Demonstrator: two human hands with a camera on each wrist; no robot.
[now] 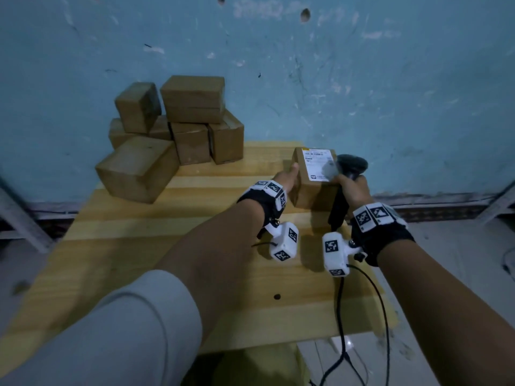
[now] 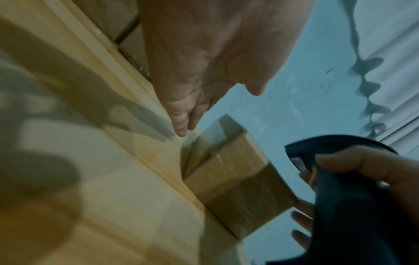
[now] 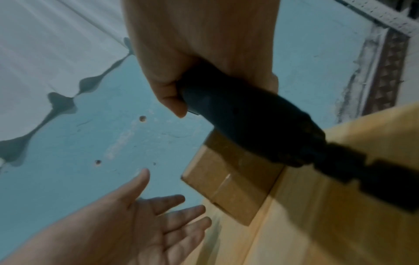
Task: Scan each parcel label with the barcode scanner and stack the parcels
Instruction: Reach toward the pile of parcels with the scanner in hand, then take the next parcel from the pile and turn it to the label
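Observation:
A brown parcel (image 1: 312, 190) (image 2: 235, 182) (image 3: 226, 184) stands on the wooden table (image 1: 167, 274) at the far right, its white label (image 1: 319, 164) facing up. My left hand (image 1: 287, 178) (image 3: 140, 224) is at the parcel's left side with fingers straight and spread; the right wrist view shows a gap between fingers and box. My right hand (image 1: 352, 190) (image 3: 192, 44) grips the black barcode scanner (image 1: 352, 164) (image 2: 340, 206) (image 3: 244, 114) by its handle. The scanner head hangs over the label's right edge.
Several brown parcels (image 1: 178, 126) are piled at the table's back left against the blue wall. The scanner cable (image 1: 341, 316) runs off the table's near right edge. Metal rack legs (image 1: 22, 218) stand beside the table on the left.

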